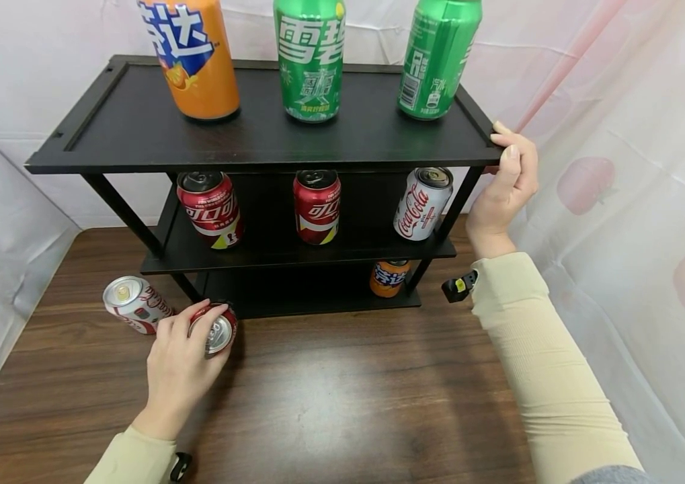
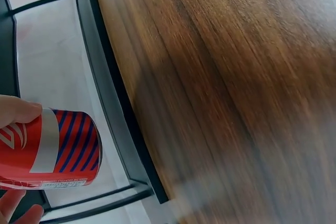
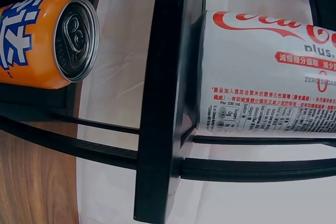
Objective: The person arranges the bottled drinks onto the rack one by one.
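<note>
My left hand [image 1: 179,366] holds a red soda can [image 1: 220,335] at the front left end of the bottom shelf [image 1: 294,306], fingers over its top edge and side. In the left wrist view, the thumb and fingertips lie on the can [image 2: 73,145], which has white and blue-striped markings. My right hand [image 1: 508,185] grips the right end of the black three-tier rack's top board [image 1: 257,148], with its fingers at the corner. On the bottom shelf an orange soda can [image 1: 387,279] stands at the right, also seen in the right wrist view.
A white-and-red can [image 1: 139,306] stands on the wooden table [image 1: 342,390] left of the rack. Two red cans and a white Coca-Cola can [image 1: 421,205] occupy the middle shelf. Up top are an orange can [image 1: 203,74] and two green cans [image 1: 310,74]. White curtains hang around.
</note>
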### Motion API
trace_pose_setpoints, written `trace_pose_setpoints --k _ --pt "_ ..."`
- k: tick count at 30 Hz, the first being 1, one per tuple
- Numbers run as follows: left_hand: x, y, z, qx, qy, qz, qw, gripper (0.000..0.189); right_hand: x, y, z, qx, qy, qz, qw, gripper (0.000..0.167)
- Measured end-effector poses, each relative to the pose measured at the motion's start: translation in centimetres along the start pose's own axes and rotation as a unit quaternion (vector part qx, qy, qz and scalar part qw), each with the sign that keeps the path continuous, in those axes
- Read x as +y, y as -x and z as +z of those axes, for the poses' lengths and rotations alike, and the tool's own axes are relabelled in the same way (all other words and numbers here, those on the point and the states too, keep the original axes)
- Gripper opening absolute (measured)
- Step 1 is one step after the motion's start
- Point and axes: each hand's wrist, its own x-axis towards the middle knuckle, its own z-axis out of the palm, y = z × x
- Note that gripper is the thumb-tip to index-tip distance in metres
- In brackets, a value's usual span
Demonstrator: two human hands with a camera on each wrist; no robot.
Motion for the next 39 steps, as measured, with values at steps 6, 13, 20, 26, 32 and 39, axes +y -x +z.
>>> trace_pose_setpoints --k 6,13,20,26,32,39 --pt "0.6 -0.9 0.5 -0.022 0.011 0.029 0.9993 0.059 0.0 -0.1 -0.1 0.005 -0.004 0.000 1.0000 0.037" --pt "1.4 -2.0 1.1 -0.023 0.020 0.059 0.9978 0.061 0.1 -0.2 -0.2 0.003 -0.002 -0.002 1.0000 0.036" --pt "2.3 -2.8 1.8 -0.019 0.030 0.077 0.9964 0.062 0.0 -0.1 0.0 -0.006 0.000 -0.002 1.0000 0.036" --pt "2.9 -3.2 2.5 -0.009 0.042 0.087 0.9953 0.063 0.1 -0.2 0.1 -0.007 0.000 -0.002 1.0000 0.036" --pt "3.5 -3.4 3.0 -0.018 0.051 0.097 0.9938 0.064 0.2 -0.1 0.0 0.002 -0.007 -0.005 1.0000 0.037" --pt "3.9 -3.4 3.8 -0.031 0.057 0.107 0.9921 0.066 0.1 -0.1 0.0 -0.004 -0.005 -0.005 1.0000 0.036"
